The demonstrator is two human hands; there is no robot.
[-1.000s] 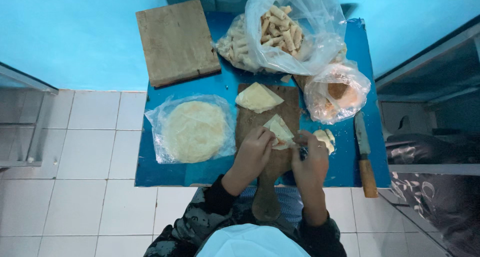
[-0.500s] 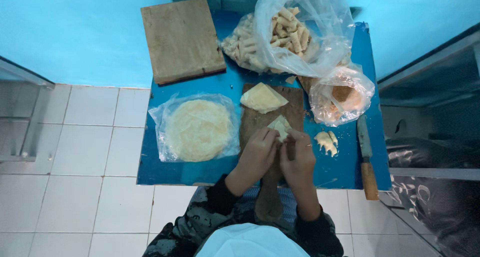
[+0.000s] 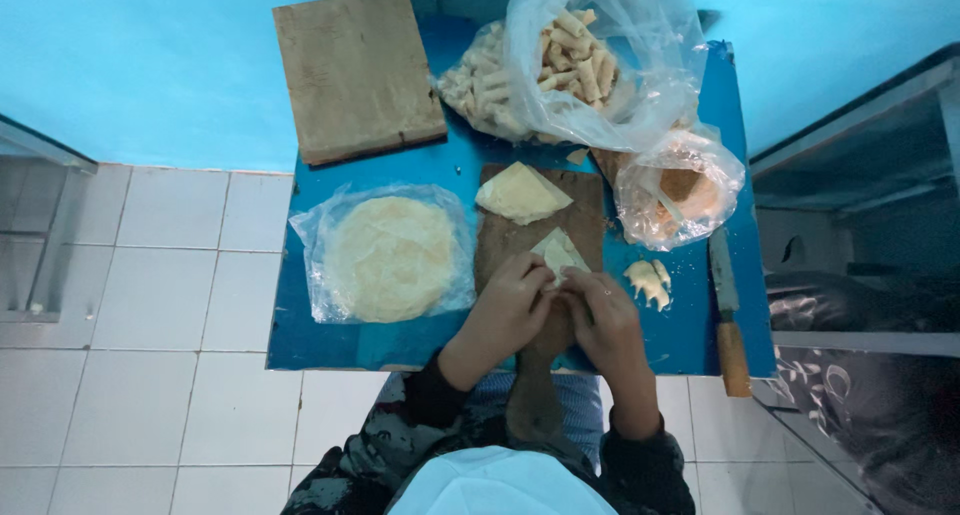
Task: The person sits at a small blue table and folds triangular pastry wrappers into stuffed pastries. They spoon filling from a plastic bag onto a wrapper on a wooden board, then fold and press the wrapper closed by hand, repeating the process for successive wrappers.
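Both hands met over a pale wrapper (image 3: 558,252) on the paddle-shaped board (image 3: 540,237) on the blue tabletop (image 3: 340,343). The left hand (image 3: 508,310) and right hand (image 3: 602,315) pinched its near edge with curled fingers, hiding that edge and any filling. The board's handle ran under the wrists. A folded wrapper (image 3: 520,192) lay farther up the board.

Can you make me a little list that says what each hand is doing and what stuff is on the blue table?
left hand: pinching the pale folded pastry wrapper
right hand: touching the same wrapper
work surface: brown wooden paddle board
spare piece: pale folded triangle sheet on that board
left of board: round flat wrappers in clear plastic
far side: clear bag of rolled pastry sticks
right edge: wooden-handled knife
table: blue tabletop
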